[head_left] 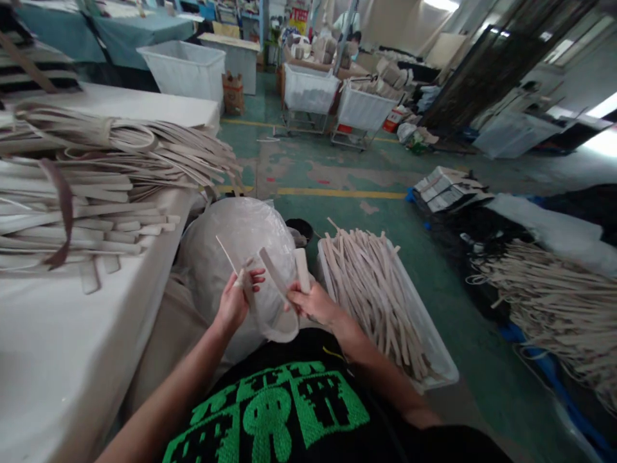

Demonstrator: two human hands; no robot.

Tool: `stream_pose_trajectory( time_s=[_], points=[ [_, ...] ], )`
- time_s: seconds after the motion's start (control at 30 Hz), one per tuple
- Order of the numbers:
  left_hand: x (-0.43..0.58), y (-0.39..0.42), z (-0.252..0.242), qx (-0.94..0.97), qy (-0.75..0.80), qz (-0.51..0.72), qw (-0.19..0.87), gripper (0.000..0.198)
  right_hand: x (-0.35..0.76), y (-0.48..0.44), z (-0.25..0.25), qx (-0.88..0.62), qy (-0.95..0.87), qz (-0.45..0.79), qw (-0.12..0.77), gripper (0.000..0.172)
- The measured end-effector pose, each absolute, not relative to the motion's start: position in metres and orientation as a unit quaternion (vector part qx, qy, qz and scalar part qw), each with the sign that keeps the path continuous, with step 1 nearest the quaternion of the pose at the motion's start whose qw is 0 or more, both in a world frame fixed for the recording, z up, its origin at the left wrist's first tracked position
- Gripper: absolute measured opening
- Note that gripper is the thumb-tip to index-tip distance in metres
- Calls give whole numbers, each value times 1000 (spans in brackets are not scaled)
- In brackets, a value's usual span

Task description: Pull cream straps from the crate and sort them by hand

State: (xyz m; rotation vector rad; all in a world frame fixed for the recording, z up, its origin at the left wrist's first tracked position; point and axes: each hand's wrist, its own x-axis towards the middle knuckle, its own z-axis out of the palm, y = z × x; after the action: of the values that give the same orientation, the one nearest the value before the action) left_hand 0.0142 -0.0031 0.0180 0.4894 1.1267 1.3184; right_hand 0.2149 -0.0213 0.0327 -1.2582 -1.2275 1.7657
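A pale beige fabric strip (282, 335) loops down between my two hands, over my lap. My left hand (233, 305) pinches one part of it between thumb and fingers, the other fingers loosely curled. Something thin and pale (225, 253) sticks up from that hand; I cannot tell whether it is the strip's edge or a separate piece. My right hand (311, 302) is closed around the strip, and a flat end (303, 270) stands up out of its grip. Behind both hands bulges a clear plastic bag (236, 225).
Bundled strips (110, 161) lie on the white table (43, 334) to the left. A white plastic tub (436, 347) heaped with strips (371, 283) stands at my right. More strips (569, 308) are piled far right. Wheeled bins (311, 90) stand farther back, near a person (349, 26).
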Motion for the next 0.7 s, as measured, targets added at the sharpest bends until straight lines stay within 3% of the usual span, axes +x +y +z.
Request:
stream_pose_trajectory(
  time_s=[0.23, 0.5, 0.7],
  points=[
    [6, -19, -6, 457, 537, 452, 546, 52, 171, 7, 11, -485, -511, 632, 323, 32],
    [17, -14, 21, 520, 487, 381, 589, 46, 159, 11, 14, -517, -556, 572, 311, 11],
    [0, -2, 18, 583, 523, 341, 520, 42, 181, 17, 28, -554, -612, 461, 325, 22]
  ],
)
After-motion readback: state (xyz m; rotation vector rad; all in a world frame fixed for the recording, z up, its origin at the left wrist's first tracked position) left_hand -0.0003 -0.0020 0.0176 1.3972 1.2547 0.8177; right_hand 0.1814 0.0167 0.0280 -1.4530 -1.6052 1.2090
